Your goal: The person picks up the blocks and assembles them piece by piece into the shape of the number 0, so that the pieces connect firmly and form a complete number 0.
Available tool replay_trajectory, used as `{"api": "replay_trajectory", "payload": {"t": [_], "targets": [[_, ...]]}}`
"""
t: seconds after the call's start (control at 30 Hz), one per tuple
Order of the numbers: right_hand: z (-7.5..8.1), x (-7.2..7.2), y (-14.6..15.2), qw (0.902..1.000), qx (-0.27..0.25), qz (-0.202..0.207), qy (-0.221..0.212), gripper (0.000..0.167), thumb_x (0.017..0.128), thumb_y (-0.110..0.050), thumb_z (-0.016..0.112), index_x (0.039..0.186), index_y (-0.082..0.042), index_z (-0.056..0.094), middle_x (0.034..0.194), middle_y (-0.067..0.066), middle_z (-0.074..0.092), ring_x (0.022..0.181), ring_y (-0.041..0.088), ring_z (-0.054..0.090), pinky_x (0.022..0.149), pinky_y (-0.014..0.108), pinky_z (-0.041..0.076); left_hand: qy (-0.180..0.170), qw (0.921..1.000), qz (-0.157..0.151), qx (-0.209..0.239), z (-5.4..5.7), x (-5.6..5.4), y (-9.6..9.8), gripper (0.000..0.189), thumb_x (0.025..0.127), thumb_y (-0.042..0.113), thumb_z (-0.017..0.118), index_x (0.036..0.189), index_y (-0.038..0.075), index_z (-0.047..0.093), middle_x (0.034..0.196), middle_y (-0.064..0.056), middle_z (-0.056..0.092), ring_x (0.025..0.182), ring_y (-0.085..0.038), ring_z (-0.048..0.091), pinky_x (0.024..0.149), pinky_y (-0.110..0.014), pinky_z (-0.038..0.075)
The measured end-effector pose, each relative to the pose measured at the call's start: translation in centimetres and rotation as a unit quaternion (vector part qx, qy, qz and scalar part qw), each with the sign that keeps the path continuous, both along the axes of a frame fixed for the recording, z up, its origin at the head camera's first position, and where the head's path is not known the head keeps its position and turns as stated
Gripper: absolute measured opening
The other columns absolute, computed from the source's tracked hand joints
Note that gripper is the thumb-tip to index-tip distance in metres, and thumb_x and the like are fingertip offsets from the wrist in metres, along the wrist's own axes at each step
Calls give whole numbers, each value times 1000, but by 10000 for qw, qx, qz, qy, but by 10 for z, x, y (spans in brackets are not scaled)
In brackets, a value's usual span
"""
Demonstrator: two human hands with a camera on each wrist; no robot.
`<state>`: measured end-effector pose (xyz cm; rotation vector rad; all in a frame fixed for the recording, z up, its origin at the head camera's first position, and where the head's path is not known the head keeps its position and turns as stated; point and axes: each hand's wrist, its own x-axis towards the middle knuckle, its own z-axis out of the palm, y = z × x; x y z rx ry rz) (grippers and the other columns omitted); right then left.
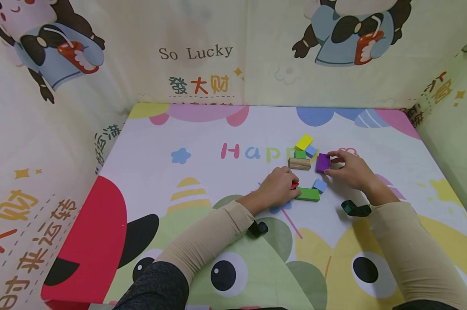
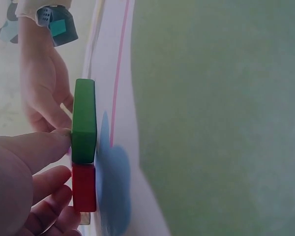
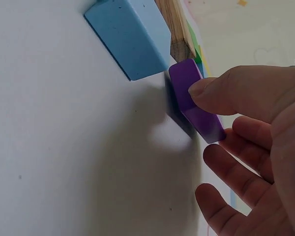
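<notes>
My left hand [image 1: 279, 186] has its fingers curled at a small red block [image 2: 83, 188], most of which it hides in the head view. Its thumb touches a long green block [image 2: 83, 120] that sits end to end with the red one. My right hand [image 1: 349, 171] pinches a purple block [image 1: 323, 163] between thumb and fingers, its other fingers spread loosely below in the right wrist view. A light blue block [image 1: 320, 185] lies between the two hands, beside the far end of the green block. In the right wrist view, this blue block [image 3: 130, 37] appears near the purple one.
Beyond the hands lie a wood-grain block [image 1: 299, 163], a small green block [image 1: 300, 154], another blue block [image 1: 310, 151] and a yellow block [image 1: 304, 142]. A cartoon-printed mat [image 1: 159, 172] covers the table. Printed cloth walls [image 1: 264, 82] rise at the back and both sides.
</notes>
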<state>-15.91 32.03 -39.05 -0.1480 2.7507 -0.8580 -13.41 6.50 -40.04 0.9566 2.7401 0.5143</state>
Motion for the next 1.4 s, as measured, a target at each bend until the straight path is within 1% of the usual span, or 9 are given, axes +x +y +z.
{"api": "replay_trajectory", "payload": {"t": [0.2, 0.4, 0.77, 1.07, 1.4], "targets": [[-1, 1, -1, 10000, -29, 58, -57, 67, 94, -27, 71, 144, 5, 42, 131, 34, 54, 121, 50, 51, 96, 61, 42, -41, 10000, 33, 25, -1, 0, 0, 36, 95, 39, 69, 123, 16, 72, 117, 0, 61, 101, -16, 52, 80, -21, 42], [0, 2, -1, 9998, -61, 109, -165, 69, 94, -29, 71, 146, 5, 40, 132, 33, 54, 119, 50, 53, 96, 61, 43, 1, 10000, 31, -9, 0, 0, 1, 37, 95, 39, 68, 124, 16, 72, 117, 0, 62, 100, -15, 52, 78, -21, 42], [0, 3, -2, 9997, -53, 232, -100, 66, 93, -25, 71, 144, 5, 43, 130, 33, 55, 115, 51, 57, 96, 61, 43, 35, 10000, 51, -37, -1, -1, 1, 37, 95, 40, 68, 124, 17, 72, 117, 0, 62, 100, -15, 52, 77, -21, 42], [-1, 3, -3, 9995, 48, 271, -165, 65, 94, -24, 70, 146, 3, 42, 132, 32, 54, 117, 50, 55, 96, 61, 43, 31, 10000, 42, -58, -1, -1, 1, 37, 96, 40, 68, 124, 16, 72, 117, 0, 62, 100, -15, 51, 77, -21, 42], [-1, 4, -3, 9989, 93, 440, -109, 63, 93, -22, 70, 145, 3, 44, 131, 33, 55, 111, 50, 58, 93, 60, 45, -2, 10000, 42, -27, -1, -1, 1, 37, 96, 39, 68, 124, 16, 72, 117, 0, 62, 99, -15, 51, 77, -21, 42]]}}
